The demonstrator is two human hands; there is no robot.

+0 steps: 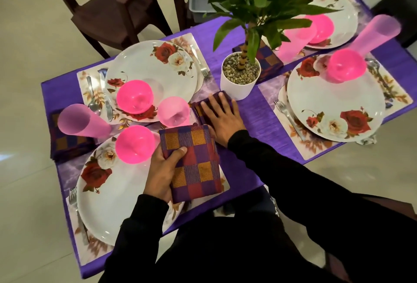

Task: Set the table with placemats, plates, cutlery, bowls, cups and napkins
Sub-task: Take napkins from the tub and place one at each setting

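Observation:
My left hand (163,169) grips a folded checked napkin (196,167) in purple, red and gold, held over the right edge of the near left plate (108,203). My right hand (222,115) lies flat with straight fingers on another folded napkin (199,110) on the purple tablecloth (266,115), beside the white plant pot (240,79). Several rose-patterned plates carry pink bowls (135,97). Pink cups (173,112) stand by the plates. A spoon and knife (105,95) lie on the far left placemat, and a fork (287,114) lies left of the right plate (336,102).
A green plant rises from the pot in the table's middle. More folded napkins lie at the left edge (67,145) and behind the pot (269,58). A dark wooden chair (117,9) and a grey bin (198,0) stand beyond the table's far side.

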